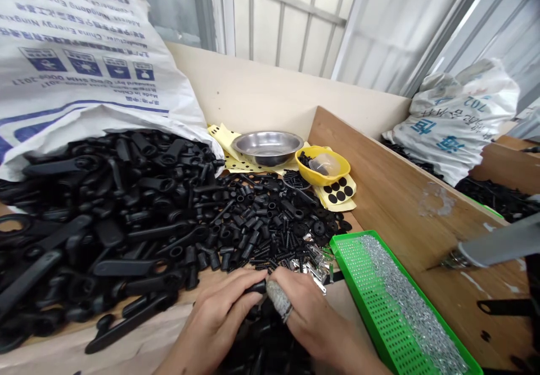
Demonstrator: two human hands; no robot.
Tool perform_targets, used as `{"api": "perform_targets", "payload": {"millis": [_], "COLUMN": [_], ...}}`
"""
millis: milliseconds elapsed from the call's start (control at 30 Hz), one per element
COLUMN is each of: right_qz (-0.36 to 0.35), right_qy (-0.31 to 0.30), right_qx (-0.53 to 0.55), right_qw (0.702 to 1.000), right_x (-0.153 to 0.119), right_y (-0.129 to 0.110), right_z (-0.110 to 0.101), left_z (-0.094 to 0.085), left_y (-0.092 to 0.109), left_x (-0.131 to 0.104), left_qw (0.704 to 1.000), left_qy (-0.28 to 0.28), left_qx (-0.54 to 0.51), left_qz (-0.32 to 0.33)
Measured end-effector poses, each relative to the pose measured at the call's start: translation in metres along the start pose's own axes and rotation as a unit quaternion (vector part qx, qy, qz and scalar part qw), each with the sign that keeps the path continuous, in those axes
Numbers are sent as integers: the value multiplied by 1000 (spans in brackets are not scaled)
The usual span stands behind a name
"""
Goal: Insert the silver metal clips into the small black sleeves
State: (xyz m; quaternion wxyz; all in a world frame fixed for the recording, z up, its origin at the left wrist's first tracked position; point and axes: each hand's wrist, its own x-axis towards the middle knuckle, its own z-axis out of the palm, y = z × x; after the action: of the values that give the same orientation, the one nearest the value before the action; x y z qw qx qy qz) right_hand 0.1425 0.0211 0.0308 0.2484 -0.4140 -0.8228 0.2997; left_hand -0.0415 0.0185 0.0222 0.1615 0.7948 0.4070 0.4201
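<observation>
Near the bottom middle, my left hand [221, 307] is closed with thumb and fingers around a short black cylindrical plastic part [256, 287]. My right hand [307, 307] meets it at the part's right end; its fingers are curled, and what they grip is hidden. A grey wrapping [278, 296] covers my right thumb. Under both hands lie more black plastic parts [264, 335], dark and hard to tell apart. Just beyond my fingertips are black screws [264, 254] and shiny metal clips [314, 262].
A white sack [88, 43] spills black handle-shaped parts [139, 229] at left. A green basket [358, 290] of small silvery pieces stands right, beside a wooden divider [379, 172] and a screwdriver-like grey tool [498, 245]. Behind are a steel bowl [270, 141] and yellow bowl [343, 167].
</observation>
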Motion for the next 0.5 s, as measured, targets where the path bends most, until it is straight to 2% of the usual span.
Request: {"api": "perform_targets", "payload": {"millis": [133,233,300,367,433,500], "right_qz": [43,39,38,33,20,8], "right_qy": [-12,-3,4,4,-5,-15], "right_qx": [68,71,48,21,-1,-22], "right_qw": [997,997,998,999,1000,1000], "right_x": [0,1,1,1,1,0], "right_y": [-4,-5,-5,-4,-3,-4], "right_z": [-3,-2,0,2,1,-1], "left_z": [1,3,4,4,5,6], "left_y": [0,-2,-2,-2,-2,-1], "left_x": [-1,-2,-2,-2,0,0], "left_qw": [998,999,998,988,964,935], "left_qy": [16,11,-9,-35,-55,-58], "left_qx": [16,-13,-57,-109,-171,-233], "left_qz": [62,46,-12,-100,-194,-262]}}
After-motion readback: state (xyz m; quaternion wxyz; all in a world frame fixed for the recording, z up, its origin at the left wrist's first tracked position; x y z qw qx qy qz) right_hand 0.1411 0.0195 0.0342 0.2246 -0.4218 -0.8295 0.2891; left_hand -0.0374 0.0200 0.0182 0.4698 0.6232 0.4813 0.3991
